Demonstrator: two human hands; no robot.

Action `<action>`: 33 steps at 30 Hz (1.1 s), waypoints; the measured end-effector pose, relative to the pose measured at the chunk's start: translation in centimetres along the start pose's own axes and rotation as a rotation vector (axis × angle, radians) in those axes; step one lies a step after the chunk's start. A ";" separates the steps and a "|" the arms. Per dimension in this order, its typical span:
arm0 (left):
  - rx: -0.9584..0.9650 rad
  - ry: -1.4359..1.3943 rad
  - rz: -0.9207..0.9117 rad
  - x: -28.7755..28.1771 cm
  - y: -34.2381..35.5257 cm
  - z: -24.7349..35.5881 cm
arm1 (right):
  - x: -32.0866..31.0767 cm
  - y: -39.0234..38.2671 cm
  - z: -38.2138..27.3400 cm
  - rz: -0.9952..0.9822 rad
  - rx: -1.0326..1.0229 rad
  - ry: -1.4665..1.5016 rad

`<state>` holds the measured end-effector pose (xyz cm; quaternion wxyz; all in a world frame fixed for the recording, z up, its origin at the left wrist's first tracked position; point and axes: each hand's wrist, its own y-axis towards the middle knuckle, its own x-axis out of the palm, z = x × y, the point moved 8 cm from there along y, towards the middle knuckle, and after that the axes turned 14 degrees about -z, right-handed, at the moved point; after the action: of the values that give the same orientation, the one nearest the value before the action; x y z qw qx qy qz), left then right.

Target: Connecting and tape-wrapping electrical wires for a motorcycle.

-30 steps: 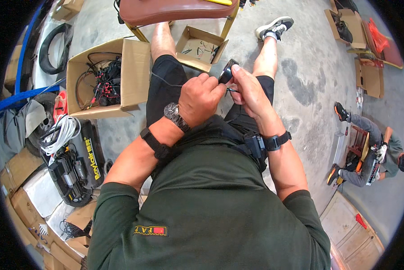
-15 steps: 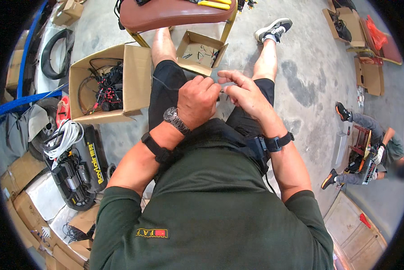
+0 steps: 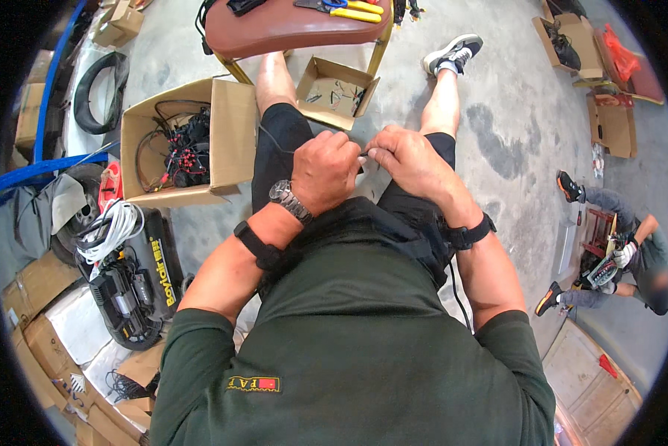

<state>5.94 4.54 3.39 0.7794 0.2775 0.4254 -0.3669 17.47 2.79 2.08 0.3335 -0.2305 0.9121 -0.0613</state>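
Observation:
My left hand point(image 3: 325, 169) is closed round a thin dark cable point(image 3: 275, 141), which trails away to the left over my thigh. Close beside it, my right hand point(image 3: 410, 160) pinches the cable's short end between thumb and fingers. The two hands almost touch above my lap, and the fingers cover most of what lies between them. Beyond them on the floor, a small open carton point(image 3: 331, 114) holds small scraps of wire. To the left stands a larger cardboard box point(image 3: 232, 134) with a tangle of black cables point(image 3: 189, 149) with red connectors.
A brown padded stool point(image 3: 289, 33) stands ahead, bearing yellow-handled pliers point(image 3: 356, 12). At left are an air compressor point(image 3: 137, 279), a coiled white hose point(image 3: 114, 234) and a black tyre tube point(image 3: 88, 93). Another person point(image 3: 631, 253) sits at far right, holding a device.
My right hand's fingers have come down from spread apart to a pinch on the cable end beside my left hand. The left hand keeps its grip.

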 end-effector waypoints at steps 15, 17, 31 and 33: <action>0.039 -0.069 0.023 -3.0 -2.9 2.7 | 0.2 -3.1 -5.0 0.117 -0.186 -0.142; 0.102 0.026 0.099 -4.5 -3.6 4.3 | 0.3 -3.6 -5.2 0.063 -0.070 0.008; 0.255 0.249 0.217 -7.3 -5.0 8.7 | 3.4 -3.9 -2.8 -0.136 0.034 0.904; 0.254 0.260 0.215 -7.3 -4.9 8.2 | 3.9 -3.4 -2.9 -0.188 0.044 0.949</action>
<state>3.00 -1.96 13.10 0.7111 0.4624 0.4408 -0.2936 14.30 -2.18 3.02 -0.1215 -0.2513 0.9373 -0.2089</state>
